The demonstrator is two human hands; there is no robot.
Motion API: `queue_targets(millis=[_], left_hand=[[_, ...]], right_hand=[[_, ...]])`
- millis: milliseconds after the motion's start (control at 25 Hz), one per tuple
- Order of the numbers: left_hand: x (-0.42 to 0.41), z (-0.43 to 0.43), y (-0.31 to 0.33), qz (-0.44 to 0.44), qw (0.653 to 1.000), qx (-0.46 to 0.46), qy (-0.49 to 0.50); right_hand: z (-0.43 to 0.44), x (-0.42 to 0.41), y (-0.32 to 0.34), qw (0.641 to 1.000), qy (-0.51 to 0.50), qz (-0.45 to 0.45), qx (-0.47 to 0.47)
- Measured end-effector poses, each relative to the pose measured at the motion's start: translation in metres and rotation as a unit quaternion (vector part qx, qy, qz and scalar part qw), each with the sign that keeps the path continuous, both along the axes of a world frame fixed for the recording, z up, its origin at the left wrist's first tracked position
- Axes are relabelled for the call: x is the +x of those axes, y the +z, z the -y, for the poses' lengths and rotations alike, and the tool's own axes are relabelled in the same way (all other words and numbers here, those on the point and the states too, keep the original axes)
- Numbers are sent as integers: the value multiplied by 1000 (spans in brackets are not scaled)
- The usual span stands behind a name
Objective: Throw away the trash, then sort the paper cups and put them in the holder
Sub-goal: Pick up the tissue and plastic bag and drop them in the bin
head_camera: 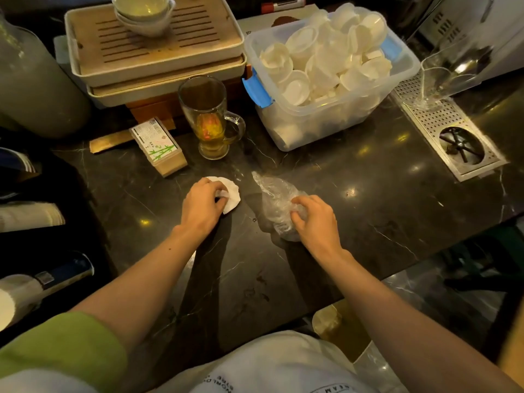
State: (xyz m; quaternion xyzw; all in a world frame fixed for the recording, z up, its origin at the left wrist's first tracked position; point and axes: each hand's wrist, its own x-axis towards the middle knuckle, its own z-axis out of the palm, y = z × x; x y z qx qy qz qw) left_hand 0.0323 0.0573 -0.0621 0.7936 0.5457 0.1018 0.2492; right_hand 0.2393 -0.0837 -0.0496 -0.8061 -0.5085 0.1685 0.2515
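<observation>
On the dark marble counter (368, 177), my left hand (200, 207) pinches a crumpled white tissue (231, 195) that lies flat on the surface. To its right, my right hand (314, 219) grips a crumpled clear plastic bag (273, 197), also resting on the counter. A clear plastic bin (326, 120) with blue latches stands at the back right, filled with several loose white paper cups (326, 52). A bin lined with a clear bag (340, 327) shows below the counter's front edge.
A glass mug of tea (211, 117) and a small bamboo-print box (158, 146) stand behind my left hand. Stacked tea trays (158, 58) with bowls sit at the back. A steel drain grate with a rinser (453, 137) and a glass pitcher (450, 75) are at the right.
</observation>
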Motion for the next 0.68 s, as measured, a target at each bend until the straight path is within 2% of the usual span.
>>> queue_targets(millis=[120, 240, 320, 680], left_hand=[[-2, 16, 10, 51, 998, 30, -14], [-4, 45, 23, 166, 986, 28, -11], [-3, 64, 28, 212, 977, 33, -9], [9, 172, 13, 238, 965, -38, -103]], right_hand=[[14, -1, 6, 999, -17, -4, 38], [35, -6, 16, 997, -46, -5, 67], [56, -12, 22, 994, -76, -4, 78], [197, -38, 27, 974, -221, 10, 58]])
